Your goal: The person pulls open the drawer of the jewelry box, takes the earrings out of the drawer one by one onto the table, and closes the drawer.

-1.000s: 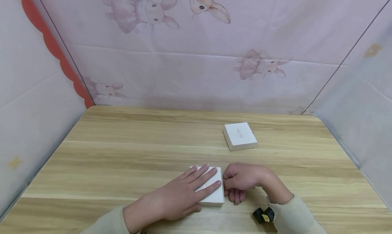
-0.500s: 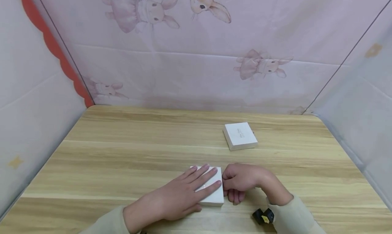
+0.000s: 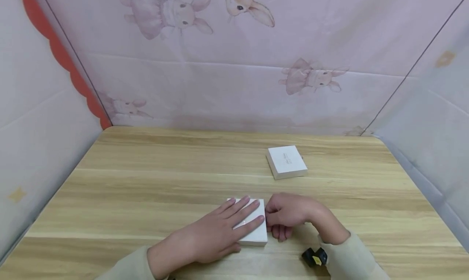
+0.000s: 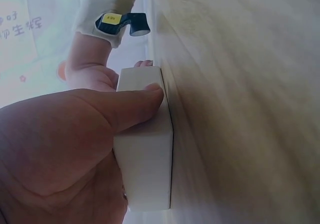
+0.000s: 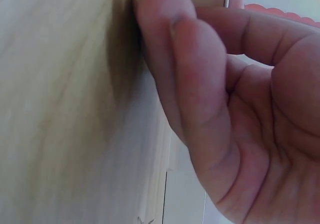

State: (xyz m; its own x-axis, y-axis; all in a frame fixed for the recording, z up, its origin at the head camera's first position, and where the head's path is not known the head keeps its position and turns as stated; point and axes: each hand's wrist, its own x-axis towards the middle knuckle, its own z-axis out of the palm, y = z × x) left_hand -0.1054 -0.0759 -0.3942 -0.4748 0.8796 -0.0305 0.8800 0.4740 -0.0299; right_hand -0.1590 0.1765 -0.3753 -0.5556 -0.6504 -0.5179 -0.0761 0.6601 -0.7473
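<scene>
A flat white box (image 3: 258, 232) lies on the table near its front edge. My left hand (image 3: 214, 233) rests on top of it with fingers spread and straight; the left wrist view shows the thumb lying along the side of the box (image 4: 146, 171). At the box's right side, my right hand (image 3: 291, 211) has its fingers curled, with thumb and forefinger pinching at the edge. Exactly what is between those fingertips is hidden. In the right wrist view the outer fingers of the right hand (image 5: 205, 98) are folded close to the tabletop.
Farther back stands a second white box (image 3: 287, 162) with small print on its lid and a tiny tab on its right side. A black wrist camera (image 3: 315, 257) sits by the right sleeve. Printed cloth walls (image 3: 227, 92) enclose the wooden table (image 3: 146, 182).
The thin brownish line along the near box's right edge, seen a second ago, no longer shows. Both hands otherwise keep their places; the head view has shifted very slightly.
</scene>
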